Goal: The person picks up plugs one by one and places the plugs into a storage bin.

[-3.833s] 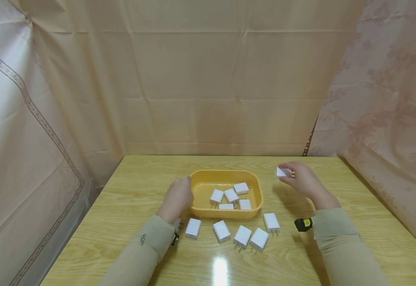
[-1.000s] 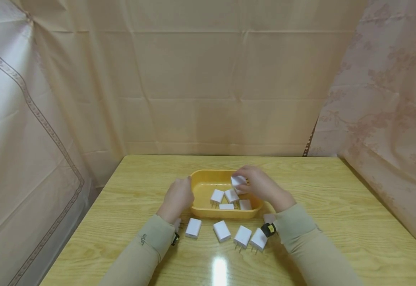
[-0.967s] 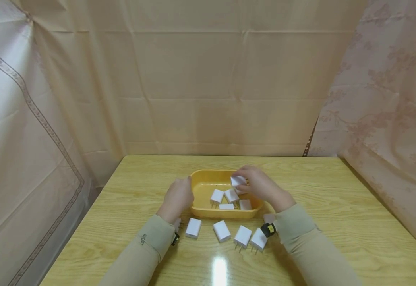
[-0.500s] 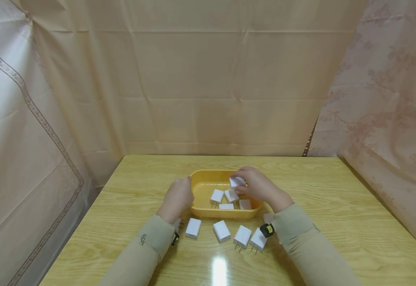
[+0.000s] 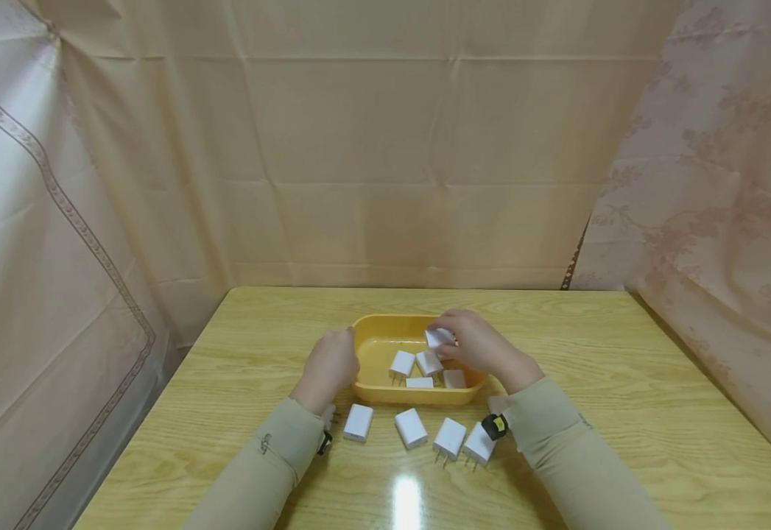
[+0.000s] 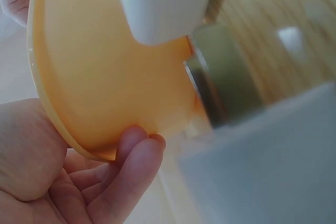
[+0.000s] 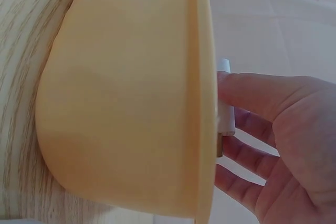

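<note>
My left hand [image 5: 330, 364] grips the left end of a yellow plastic basin [image 5: 418, 396]; in the left wrist view its fingers [image 6: 139, 166] curl around the rim. Over the basin's right side, my right hand [image 5: 481, 346] pinches a white charger plug [image 5: 439, 338] between thumb and fingers. From the right wrist view, that plug sits just past the basin's rim, partly hidden by it, with a metal prong showing. Several white charger plugs [image 5: 401, 364] lie inside the basin below and beside the right hand.
On the wooden table [image 5: 279, 324], several more plugs lie in front of the basin, among them one plug [image 5: 358, 422] near the left wrist and another plug [image 5: 450, 438] near the right cuff. A beige cloth [image 5: 385, 147] hangs behind the table.
From the right of the basin, my right hand has carried the plug left to over the basin. In the last second it has barely moved. The left hand has stayed on the rim.
</note>
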Motion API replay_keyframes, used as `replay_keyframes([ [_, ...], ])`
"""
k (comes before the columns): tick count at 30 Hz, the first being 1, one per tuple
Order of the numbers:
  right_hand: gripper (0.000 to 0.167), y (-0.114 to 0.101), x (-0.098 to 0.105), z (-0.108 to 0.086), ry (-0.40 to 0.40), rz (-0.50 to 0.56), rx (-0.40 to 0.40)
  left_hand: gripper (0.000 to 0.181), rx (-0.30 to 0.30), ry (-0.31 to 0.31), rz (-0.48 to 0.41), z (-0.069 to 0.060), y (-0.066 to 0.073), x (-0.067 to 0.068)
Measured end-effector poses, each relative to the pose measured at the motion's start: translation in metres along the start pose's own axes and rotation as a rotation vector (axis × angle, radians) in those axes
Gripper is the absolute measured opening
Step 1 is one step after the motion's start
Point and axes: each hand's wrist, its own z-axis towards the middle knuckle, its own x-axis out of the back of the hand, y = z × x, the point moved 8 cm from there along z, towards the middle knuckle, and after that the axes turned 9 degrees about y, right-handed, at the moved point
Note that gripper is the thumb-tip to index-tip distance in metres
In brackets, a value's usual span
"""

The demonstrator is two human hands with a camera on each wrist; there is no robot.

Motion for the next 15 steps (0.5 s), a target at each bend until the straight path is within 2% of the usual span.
replay_keyframes([
  [8, 0.039, -0.0008, 0.0023, 0.0005, 0.009, -0.003, 0.007, 0.045, -0.019, 0.012, 0.023, 0.0005, 0.0005, -0.0002],
  [15, 0.039, -0.0004, 0.0025, 0.0006, 0.004, -0.007, -0.003, 0.044, -0.012, 0.009, 0.020, 0.0004, 0.0003, -0.0006],
])
